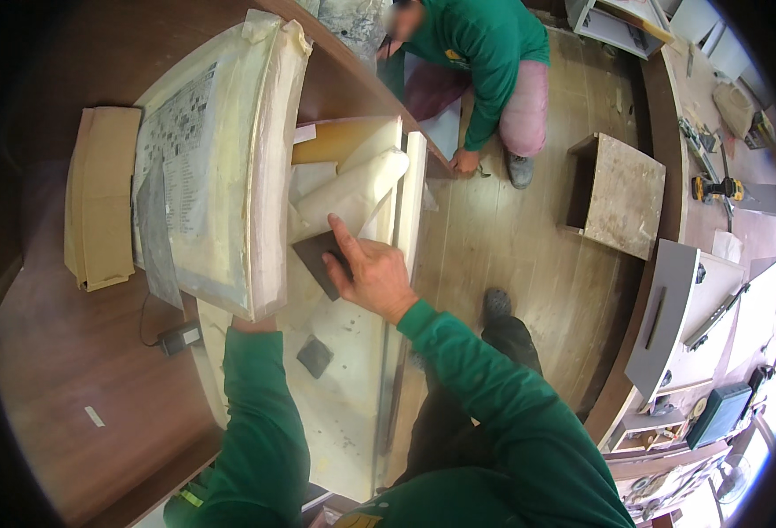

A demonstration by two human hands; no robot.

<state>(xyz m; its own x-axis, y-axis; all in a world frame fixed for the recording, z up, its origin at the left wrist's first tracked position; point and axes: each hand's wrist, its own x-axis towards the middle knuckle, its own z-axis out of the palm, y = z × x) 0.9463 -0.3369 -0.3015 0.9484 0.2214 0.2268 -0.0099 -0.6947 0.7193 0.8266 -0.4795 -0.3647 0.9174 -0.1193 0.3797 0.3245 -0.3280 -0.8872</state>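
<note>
Dark brown flat piece point(315, 256) is seen near the middle of the frame, under the thumb and first finger of the right hand point(372, 275). The first finger is stretched out and a gap is left beside the thumb; whether the piece is pinched or just touched cannot be told. The left hand point(254, 325) is mostly hidden by the big wrapped pack point(216, 211) at the upper left, so what is held by it cannot be told.

The piece looks thin, stiff and light, and can likely be picked up by its edges. The pack looks bulky and maybe heavy, and its clear wrap may be slippery; it is best held low, with both hands. A small dark square point(315, 356) is seen below, on the pale surface point(344, 422).
</note>
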